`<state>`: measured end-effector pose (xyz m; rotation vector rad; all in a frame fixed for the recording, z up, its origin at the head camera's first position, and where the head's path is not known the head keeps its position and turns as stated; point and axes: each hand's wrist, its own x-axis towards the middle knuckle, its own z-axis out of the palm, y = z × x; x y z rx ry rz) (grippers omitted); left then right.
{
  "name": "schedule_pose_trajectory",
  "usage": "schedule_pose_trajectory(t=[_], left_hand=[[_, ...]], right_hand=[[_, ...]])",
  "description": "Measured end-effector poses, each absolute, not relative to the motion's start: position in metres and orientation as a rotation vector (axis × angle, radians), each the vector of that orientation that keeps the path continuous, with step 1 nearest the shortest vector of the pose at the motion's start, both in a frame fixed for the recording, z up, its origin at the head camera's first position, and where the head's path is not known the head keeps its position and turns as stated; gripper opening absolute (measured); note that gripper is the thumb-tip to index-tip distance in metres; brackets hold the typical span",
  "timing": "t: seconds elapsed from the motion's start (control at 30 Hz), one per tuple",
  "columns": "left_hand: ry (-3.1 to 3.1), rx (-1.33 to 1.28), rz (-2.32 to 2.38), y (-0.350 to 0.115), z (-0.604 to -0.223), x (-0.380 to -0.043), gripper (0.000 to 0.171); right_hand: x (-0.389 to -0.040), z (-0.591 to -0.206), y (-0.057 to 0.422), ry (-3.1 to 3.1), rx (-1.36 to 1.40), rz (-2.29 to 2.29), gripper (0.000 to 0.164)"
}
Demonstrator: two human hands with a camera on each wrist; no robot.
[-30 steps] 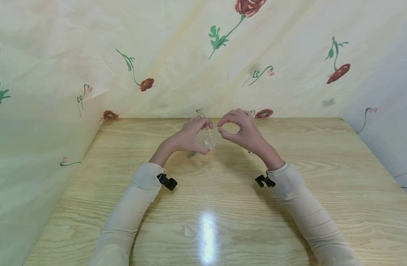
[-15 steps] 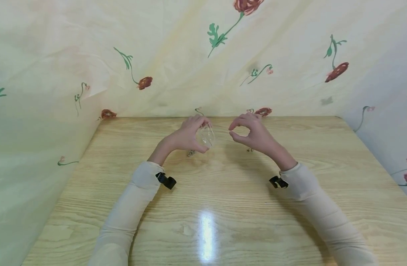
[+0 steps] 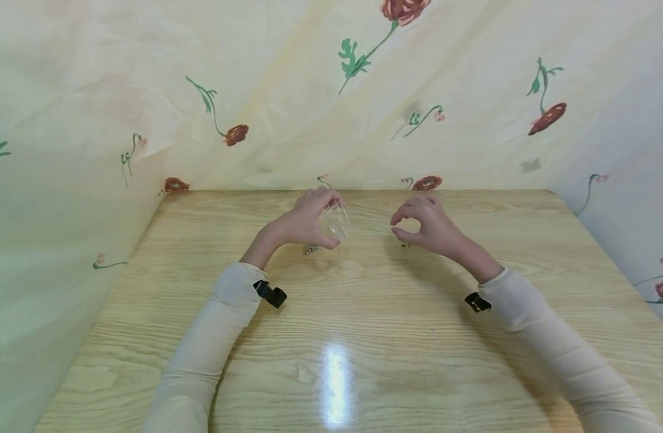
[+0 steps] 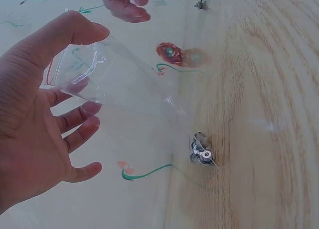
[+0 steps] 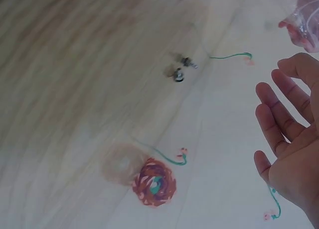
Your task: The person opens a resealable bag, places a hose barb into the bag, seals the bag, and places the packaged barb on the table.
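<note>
My left hand (image 3: 304,219) holds a clear plastic bag (image 4: 124,77) by its mouth, with thumb and fingers spread wide at the opening. A red line runs along the bag's edge near the palm. Several small shiny metal pieces, round and ring-like (image 4: 201,152), are gathered in the bag's bottom corner, which hangs down toward the table. My right hand (image 3: 431,228) hovers to the right with fingers loosely bent and thumb near the index fingertip; nothing shows between them. Below it, two small metal pieces (image 5: 182,68) that look like bits of hardware lie on the tabletop.
The wood-grain table (image 3: 364,361) reaches back to a pale cloth (image 3: 310,120) printed with red flowers, which also hangs along both sides. A black wrist strap (image 3: 270,293) sits at the left cuff and another black strap (image 3: 477,302) at the right cuff.
My right hand has moved away from the bag, to the right and slightly down, over toward the loose metal pieces. The left hand keeps its hold on the bag, nearly unmoved.
</note>
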<state>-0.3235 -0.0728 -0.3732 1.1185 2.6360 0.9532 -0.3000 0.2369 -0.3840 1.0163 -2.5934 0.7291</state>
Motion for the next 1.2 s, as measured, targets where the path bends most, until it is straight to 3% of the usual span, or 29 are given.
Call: schedule_pose_trajectory(t=[1.2], left_hand=[[2.651, 1.123, 0.968, -0.07, -0.377, -0.326, 0.067]], right_hand=[[-0.301, -0.404, 0.275, -2.901, 1.008, 0.517, 0.011]])
